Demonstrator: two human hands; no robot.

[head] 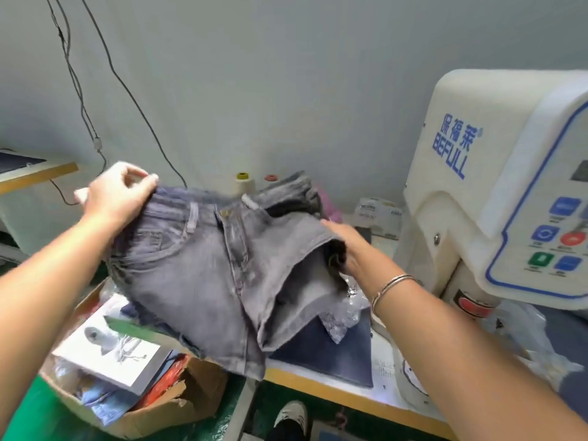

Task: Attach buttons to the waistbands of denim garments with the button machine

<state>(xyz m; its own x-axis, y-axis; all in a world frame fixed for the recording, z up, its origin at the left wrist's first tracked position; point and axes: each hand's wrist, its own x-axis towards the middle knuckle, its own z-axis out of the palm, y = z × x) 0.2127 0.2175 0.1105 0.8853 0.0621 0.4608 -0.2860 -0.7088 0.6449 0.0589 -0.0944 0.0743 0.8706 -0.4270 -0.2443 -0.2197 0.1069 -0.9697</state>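
Gripping the grey denim shorts (203, 268) at centre frame, my left hand (119, 194) pinches the waistband; my right hand (346, 246) lies flat, fingers straight.

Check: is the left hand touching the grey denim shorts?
Touching. The head view shows the left hand with fingers curled over the waistband edge of the grey denim shorts, gripping it.

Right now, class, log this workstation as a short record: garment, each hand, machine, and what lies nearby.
garment: grey denim shorts, held up over the table edge, button visible at the waistband
left hand: grips the waistband's left end
right hand: fingers tucked into the shorts' right side
machine: white button machine, right, apart from the shorts
nearby: cardboard box on the floor; thread cone behind
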